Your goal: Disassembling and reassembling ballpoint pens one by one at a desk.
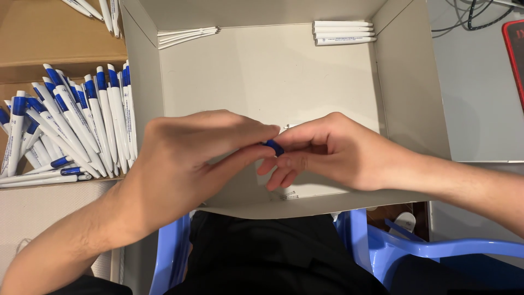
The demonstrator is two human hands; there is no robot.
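Over the shallow white cardboard box (262, 76), the left hand (180, 164) and right hand (327, 150) met, each grip pinching one small blue plastic pen piece (274, 146). White-and-blue pens (71, 125) lay piled at nine o'clock.

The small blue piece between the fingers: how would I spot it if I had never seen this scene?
Find the big open white cardboard box. Above its near edge the left hand and right hand meet, pinching a small blue pen part between them. Unlike the blue-and-white pens piled left of the box, it is all blue.
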